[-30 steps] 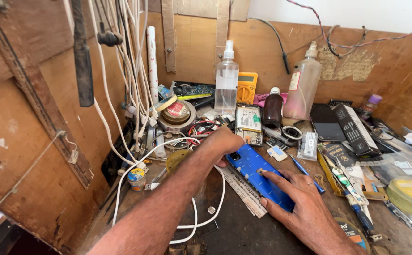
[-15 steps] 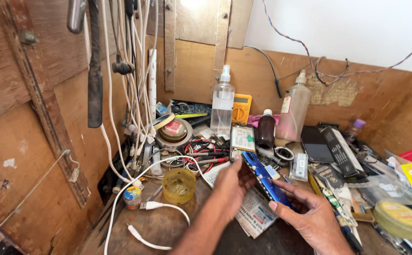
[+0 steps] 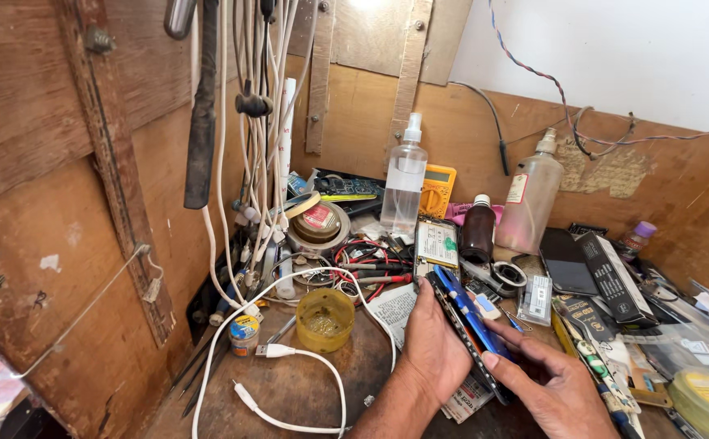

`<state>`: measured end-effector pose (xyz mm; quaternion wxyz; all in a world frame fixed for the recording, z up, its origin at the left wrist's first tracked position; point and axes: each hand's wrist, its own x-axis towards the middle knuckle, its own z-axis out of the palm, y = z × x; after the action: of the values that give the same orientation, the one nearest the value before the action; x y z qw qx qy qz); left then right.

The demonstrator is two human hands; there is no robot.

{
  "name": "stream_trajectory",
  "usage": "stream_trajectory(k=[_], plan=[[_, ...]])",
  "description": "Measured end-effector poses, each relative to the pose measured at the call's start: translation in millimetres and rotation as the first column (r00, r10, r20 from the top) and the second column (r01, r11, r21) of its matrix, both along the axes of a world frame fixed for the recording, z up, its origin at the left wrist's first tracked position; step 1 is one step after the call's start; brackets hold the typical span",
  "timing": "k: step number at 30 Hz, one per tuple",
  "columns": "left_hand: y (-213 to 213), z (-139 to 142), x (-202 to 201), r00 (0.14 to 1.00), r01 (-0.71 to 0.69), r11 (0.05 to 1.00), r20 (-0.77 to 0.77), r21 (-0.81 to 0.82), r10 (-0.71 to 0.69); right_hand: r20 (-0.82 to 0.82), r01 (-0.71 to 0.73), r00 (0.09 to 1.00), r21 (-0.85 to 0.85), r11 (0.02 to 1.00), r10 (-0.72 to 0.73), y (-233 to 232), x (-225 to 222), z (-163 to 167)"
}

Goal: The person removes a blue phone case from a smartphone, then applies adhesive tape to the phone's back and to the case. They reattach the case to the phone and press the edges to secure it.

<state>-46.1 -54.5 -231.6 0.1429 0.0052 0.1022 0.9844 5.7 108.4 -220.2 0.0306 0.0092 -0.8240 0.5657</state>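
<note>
From the head camera, the blue phone (image 3: 470, 329) was tilted up on its long edge above the cluttered bench (image 3: 305, 390), lifted clear of the printed paper (image 3: 395, 307) beneath so both hands could work its sides. The left hand (image 3: 435, 345) cupped its near face, fingers closed around it; the right hand (image 3: 553, 382) pinched its lower end, thumb on top. A yellow jar (image 3: 325, 319) stood just beside.

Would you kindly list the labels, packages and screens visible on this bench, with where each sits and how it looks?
Cloudy bottle, back right: small white and red label.
Yellow meter, behind the clear spray bottle: small grey screen.
Dark phone, right of centre: flat, black screen.
Black box, beside it: long, white print.
Small tin, front left: blue and yellow label.
</note>
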Motion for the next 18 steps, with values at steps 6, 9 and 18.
stream_trajectory(k=[6, 9, 18], plan=[[-4.2, -0.7, 1.3, 1.000, 0.010, 1.000, 0.000, -0.007, -0.010, -0.019, -0.012, 1.000, 0.075, 0.997, 0.013, -4.9, 1.3, 1.7], [-7.2, -2.3, 0.0, 0.999, 0.032, 0.999, -0.028, -0.009, -0.032, 0.035, 0.023, 0.999, 0.122, 0.992, -0.028, -7.7, 1.5, 4.1], [-10.3, -0.3, 1.4, 0.999, 0.034, 0.999, -0.040, 0.026, -0.033, -0.099, -0.018, 0.995, 0.021, 1.000, 0.020, -15.0, 2.0, -4.7]])
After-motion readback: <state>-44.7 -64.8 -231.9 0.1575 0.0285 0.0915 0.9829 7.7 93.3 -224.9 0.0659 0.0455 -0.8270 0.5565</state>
